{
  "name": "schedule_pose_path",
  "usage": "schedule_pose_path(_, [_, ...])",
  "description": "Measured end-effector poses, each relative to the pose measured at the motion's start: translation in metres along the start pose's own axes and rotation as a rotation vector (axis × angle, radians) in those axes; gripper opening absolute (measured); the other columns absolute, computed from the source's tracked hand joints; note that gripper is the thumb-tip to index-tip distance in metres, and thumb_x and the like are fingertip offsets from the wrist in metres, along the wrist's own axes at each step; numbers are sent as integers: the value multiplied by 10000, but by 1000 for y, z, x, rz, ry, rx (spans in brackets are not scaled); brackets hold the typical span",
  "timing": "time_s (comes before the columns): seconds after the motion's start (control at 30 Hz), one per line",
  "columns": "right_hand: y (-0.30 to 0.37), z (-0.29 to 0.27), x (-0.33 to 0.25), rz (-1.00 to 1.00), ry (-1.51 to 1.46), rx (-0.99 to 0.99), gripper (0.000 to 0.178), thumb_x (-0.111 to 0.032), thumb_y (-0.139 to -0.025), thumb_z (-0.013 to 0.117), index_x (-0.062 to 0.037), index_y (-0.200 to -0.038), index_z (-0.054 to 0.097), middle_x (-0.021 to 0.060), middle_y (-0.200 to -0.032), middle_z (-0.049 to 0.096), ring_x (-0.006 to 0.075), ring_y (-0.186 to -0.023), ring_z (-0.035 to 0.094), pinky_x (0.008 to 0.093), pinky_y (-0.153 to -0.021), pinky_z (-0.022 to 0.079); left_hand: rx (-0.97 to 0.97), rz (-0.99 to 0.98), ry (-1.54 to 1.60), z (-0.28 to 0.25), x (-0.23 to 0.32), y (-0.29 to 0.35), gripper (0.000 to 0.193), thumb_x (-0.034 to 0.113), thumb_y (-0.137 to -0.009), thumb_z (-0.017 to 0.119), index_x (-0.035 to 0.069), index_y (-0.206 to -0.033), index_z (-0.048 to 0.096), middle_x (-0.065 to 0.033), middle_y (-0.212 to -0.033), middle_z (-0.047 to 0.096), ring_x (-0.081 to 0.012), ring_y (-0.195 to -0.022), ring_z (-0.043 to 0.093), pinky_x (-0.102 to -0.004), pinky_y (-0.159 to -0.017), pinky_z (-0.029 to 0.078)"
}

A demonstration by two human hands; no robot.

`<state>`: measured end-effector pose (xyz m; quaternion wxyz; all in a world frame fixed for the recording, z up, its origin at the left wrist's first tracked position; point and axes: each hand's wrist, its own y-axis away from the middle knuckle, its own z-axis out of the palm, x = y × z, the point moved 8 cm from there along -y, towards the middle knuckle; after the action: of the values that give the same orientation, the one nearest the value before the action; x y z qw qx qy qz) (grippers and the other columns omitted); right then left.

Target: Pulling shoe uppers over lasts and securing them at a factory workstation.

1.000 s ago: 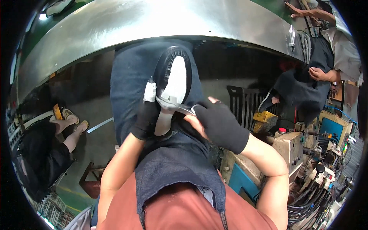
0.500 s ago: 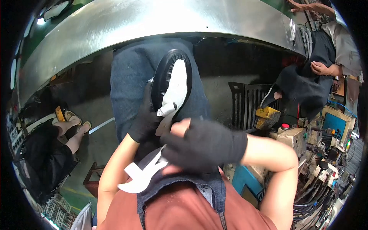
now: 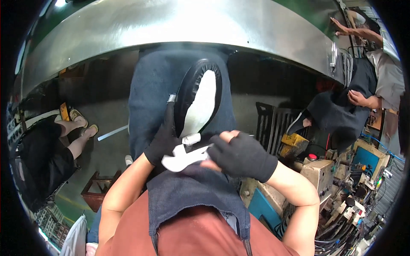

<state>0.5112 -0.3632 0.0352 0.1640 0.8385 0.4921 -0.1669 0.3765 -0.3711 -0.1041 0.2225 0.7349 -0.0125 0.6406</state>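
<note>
A black shoe upper [image 3: 186, 100] lies sole side up over my lap, its gathered edge folded around a white insole [image 3: 200, 106]. My left hand [image 3: 164, 134], in a black glove, grips it along the left side near the heel end. White wrapping shows at the thumb, and a pale band at a fingertip. My right hand [image 3: 243, 155], gloved in black with bare fingertips, is closed on pale metal lasting pincers [image 3: 183, 158]. Their hooked head points left, below the shoe and close to my left thumb; motion blurs it. The handles are mostly hidden by my fingers.
A shiny metal bench edge [image 3: 162, 25] curves across the front. Machinery with hoses [image 3: 341, 200] stands on the right, near a yellow box [image 3: 294, 144]. A co-worker's hand [image 3: 358, 98] is at far right; another person's legs [image 3: 77, 141] are at left beside a wooden stool [image 3: 100, 187].
My right hand and the pincers have moved right and up, away from my body. My left thumb has slid off the insole toward the heel end. The whole view has shifted slightly.
</note>
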Motion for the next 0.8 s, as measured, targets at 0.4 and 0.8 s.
schedule_pose_path(0.4, [72, 80, 45, 462, -844, 18, 280, -251, -1031, 565, 2, -919, 609, 168, -792, 578, 311, -718, 573, 385, -684, 470, 122, 36, -457, -15, 20, 45, 770, 337, -996, 622, -150, -1490, 288, -370, -1366, 522, -435, -1242, 587, -409, -1042, 466])
schedule_pose_path(0.8, [25, 45, 18, 462, -540, -204, 454, -388, -1021, 543, 28, -881, 658, 184, -778, 647, 319, -748, 657, 429, -697, 507, 30, 264, -474, -9, 37, 48, 858, 327, -904, 749, -110, -1500, 314, -310, -1298, 598, -399, -1142, 652, -397, -950, 519])
